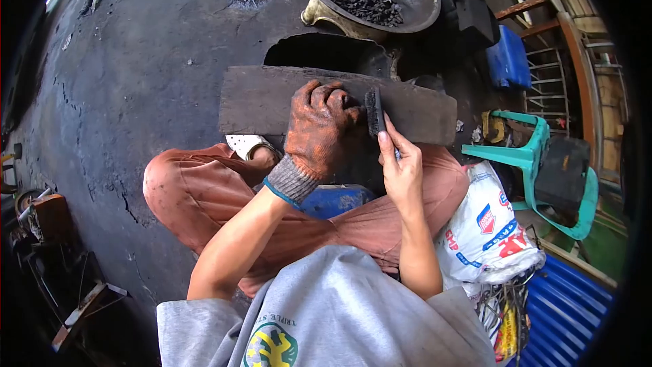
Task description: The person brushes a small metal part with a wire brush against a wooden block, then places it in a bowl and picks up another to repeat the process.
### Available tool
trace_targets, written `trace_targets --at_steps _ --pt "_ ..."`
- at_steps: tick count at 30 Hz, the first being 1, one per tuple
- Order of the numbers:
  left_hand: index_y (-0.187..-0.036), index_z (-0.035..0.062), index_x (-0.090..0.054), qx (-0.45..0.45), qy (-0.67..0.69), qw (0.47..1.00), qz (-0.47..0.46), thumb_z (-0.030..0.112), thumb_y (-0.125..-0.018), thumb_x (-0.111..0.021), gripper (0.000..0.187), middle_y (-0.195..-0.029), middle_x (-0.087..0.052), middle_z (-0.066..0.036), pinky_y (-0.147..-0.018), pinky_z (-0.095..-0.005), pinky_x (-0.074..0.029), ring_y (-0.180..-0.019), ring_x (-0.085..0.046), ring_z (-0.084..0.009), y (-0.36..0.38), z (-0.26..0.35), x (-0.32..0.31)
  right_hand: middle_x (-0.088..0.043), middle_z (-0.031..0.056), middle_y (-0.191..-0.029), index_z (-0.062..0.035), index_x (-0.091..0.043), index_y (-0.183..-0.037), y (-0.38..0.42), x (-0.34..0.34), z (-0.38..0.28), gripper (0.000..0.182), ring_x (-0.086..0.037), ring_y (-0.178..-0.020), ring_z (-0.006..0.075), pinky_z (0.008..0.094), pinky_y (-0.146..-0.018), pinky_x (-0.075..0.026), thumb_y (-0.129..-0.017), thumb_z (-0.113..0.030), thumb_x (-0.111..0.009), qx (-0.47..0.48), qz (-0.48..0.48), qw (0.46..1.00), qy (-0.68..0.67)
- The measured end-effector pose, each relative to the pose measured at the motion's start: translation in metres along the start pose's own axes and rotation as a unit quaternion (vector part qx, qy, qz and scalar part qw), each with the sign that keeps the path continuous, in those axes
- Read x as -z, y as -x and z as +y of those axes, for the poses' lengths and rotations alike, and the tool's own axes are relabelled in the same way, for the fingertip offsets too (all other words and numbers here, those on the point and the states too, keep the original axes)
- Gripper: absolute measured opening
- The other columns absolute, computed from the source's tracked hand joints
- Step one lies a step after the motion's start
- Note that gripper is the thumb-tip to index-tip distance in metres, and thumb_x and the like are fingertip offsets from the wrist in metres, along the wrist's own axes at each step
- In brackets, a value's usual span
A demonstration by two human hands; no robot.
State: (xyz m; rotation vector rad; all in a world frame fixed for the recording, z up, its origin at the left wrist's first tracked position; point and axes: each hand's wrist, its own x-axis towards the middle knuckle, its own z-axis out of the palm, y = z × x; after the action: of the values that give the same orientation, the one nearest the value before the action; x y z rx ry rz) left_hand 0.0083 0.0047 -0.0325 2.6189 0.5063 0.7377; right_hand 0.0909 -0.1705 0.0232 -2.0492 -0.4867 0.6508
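Note:
A worn orange-and-grey work glove covers my left hand [318, 122], which is closed over the dark wooden board [255, 100] in front of my crossed legs. Something dark shows at its thumb side, but I cannot tell what it holds. My bare right hand [402, 166] grips a brush [375, 113] by its handle, thumb and fingers pressed along it. The brush's black bristles face left, close beside the gloved thumb and over the board.
Beyond the board stands a large metal basin [426, 17] with black chunks inside. A black open container [326, 51] sits between them. To my right are a printed white sack [485, 221], a green plastic chair [540, 143] and blue corrugated sheeting [570, 312]. Dark floor [136, 95] extends left.

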Motion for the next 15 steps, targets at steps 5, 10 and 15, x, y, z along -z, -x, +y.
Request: trace_targets --at_steps 5,10,15 --pt "-0.12 0.0058 -0.07 0.013 0.031 0.999 -0.022 0.026 -0.092 -0.076 0.035 -0.134 -0.066 -0.019 -0.113 -0.055 -0.046 -0.132 -0.054 -0.0431 -0.006 0.001 0.001 -0.079 0.0202 -0.125 0.0064 -0.062 -0.149 0.045 0.028 0.003 0.045 -0.069 -0.104 0.0165 0.0321 -0.095 -0.055 -0.111 -0.017 -0.066 0.045 -0.013 0.998 -0.039" --pt "-0.115 0.0185 -0.078 -0.001 0.039 0.999 -0.011 0.022 -0.085 -0.078 0.031 -0.129 -0.068 -0.009 -0.119 -0.0554 -0.04 -0.129 -0.06 -0.0341 -0.003 0.001 0.002 -0.08 0.0209 -0.124 0.0055 -0.065 -0.145 -0.004 0.0 -0.017 0.044 -0.071 -0.11 0.0132 0.0295 -0.097 -0.054 -0.112 -0.024 -0.065 0.039 -0.002 0.999 0.032" --pt "-0.119 0.0105 -0.073 0.014 0.026 1.0 0.005 0.025 -0.09 -0.077 0.033 -0.132 -0.067 -0.014 -0.116 -0.0553 -0.044 -0.13 -0.058 -0.0398 0.0 -0.001 -0.007 -0.079 0.0239 -0.121 0.0055 -0.065 -0.144 -0.015 0.0 -0.025 0.044 -0.074 -0.109 0.0169 0.0315 -0.096 -0.055 -0.112 -0.025 -0.065 0.062 0.024 0.998 0.019"
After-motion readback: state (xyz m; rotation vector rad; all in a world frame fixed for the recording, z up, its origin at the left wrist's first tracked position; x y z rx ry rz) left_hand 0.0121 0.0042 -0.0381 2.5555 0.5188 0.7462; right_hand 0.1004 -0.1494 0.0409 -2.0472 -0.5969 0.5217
